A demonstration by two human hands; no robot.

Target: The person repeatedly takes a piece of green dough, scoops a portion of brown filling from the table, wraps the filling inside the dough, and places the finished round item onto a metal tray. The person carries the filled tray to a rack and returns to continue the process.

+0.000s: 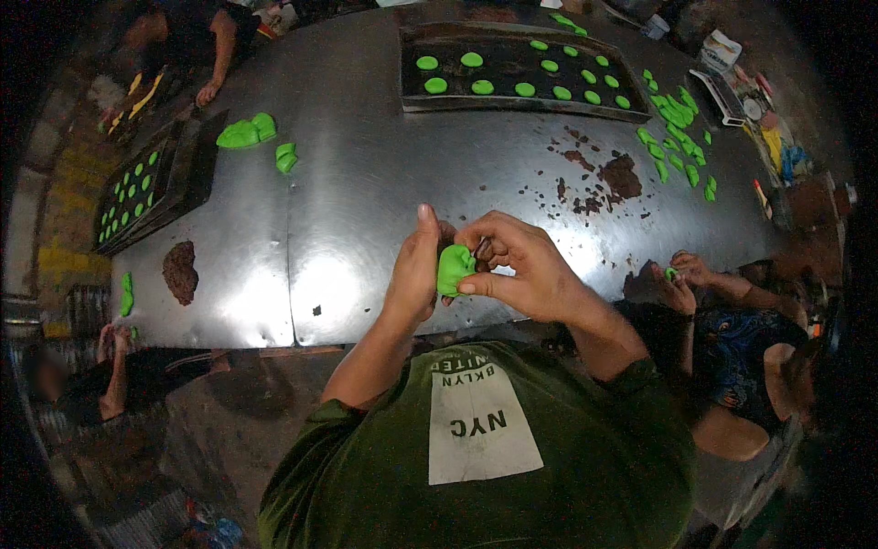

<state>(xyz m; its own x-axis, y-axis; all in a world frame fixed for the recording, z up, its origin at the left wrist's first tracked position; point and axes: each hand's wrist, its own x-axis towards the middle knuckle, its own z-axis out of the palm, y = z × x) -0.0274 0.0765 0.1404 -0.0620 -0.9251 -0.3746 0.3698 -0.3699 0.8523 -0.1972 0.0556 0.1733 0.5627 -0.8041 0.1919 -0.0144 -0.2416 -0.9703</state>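
A lump of bright green dough (pixel 453 272) is held between my two hands, just above the near edge of the metal table. My left hand (pixel 413 270) cups it from the left, thumb pointing up and fingers partly hidden behind the dough. From the right, my right hand (pixel 523 265) pinches it, the thumb on its lower edge and the fingers curled at its upper edge. A small dark brown piece (pixel 484 249) shows by the curled right fingers; whether it is held there is hard to make out.
Baking trays (pixel 526 112) (pixel 174 206) carry green dough rounds. Brown crumbly filling (pixel 622 176) and green dough pieces (pixel 677 112) lie to the right. More green dough (pixel 245 132) and a brown lump (pixel 180 272) lie left. Other people's hands (pixel 679 285) (pixel 208 91) (pixel 114 343) are around the table (pixel 366 183).
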